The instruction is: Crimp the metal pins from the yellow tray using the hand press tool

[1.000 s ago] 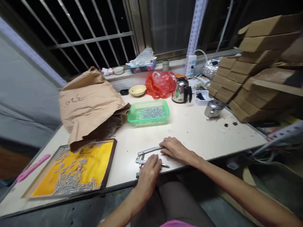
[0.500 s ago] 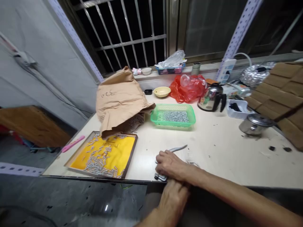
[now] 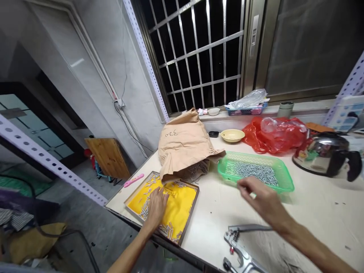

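Note:
My left hand (image 3: pixel 157 206) lies over the shallow tray (image 3: pixel 190 214) with a yellow lining, its fingers stretched out and touching small silver metal pins (image 3: pixel 169 230). My right hand (image 3: pixel 260 195) is raised just in front of the green plastic basket (image 3: pixel 284 185). Its thumb and fingers are curled together, and whether anything is between them is too small and blurred to tell. Many similar pins (image 3: pixel 257 172) fill part of that basket. On the table below my right hand lies a silver pliers-like clamp tool (image 3: pixel 241 254), apart from both hands.
Behind the tray an open brown paper sack (image 3: pixel 184 144) leans over its back edge. A pink-handled item (image 3: pixel 133 180) lies left of the tray. Farther back are a yellow bowl (image 3: pixel 232 135), a red plastic bag (image 3: pixel 273 134) and a steel kettle (image 3: pixel 321 151).
Both hands have left the clamp tool, which now lies on the table. My left hand has moved to the tray, my right hand toward the green basket. The view has turned left.

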Available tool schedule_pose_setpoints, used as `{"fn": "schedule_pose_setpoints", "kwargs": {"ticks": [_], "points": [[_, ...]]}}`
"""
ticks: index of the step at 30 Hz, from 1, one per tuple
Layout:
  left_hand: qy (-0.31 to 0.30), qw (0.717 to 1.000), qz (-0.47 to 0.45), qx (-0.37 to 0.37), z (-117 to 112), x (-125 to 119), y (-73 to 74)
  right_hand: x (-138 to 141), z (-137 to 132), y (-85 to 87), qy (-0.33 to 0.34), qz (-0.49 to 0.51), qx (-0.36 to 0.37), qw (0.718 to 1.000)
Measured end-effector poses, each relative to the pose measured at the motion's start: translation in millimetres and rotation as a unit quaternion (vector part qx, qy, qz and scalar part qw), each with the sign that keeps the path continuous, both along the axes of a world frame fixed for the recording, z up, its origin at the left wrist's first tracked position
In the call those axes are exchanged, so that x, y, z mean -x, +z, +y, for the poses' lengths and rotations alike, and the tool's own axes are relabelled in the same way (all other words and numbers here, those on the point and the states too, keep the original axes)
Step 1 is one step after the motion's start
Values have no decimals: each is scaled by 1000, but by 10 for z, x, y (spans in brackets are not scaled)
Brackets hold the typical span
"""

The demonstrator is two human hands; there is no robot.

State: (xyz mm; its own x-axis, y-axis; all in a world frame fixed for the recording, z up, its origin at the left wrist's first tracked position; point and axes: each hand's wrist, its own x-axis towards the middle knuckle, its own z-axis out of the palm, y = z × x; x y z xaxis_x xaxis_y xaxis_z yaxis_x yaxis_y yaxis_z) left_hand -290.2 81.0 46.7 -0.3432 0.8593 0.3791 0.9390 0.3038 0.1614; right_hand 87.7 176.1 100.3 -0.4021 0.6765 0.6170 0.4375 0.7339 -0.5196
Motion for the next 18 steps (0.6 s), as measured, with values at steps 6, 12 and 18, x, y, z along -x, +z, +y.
{"fn": "schedule_pose_setpoints", "kwargs": {"ticks": [6,12,18], "points": [[80,996,18,39,334,583,-22,-629,674,-295,-156,-128,-60,977],[72,997,-14,38,685,852,11,-445,382,-811,-35,-109,-29,993],[17,997,-55,50,678,861,-6,-259,199,-812,20,-102,-17,994]]}}
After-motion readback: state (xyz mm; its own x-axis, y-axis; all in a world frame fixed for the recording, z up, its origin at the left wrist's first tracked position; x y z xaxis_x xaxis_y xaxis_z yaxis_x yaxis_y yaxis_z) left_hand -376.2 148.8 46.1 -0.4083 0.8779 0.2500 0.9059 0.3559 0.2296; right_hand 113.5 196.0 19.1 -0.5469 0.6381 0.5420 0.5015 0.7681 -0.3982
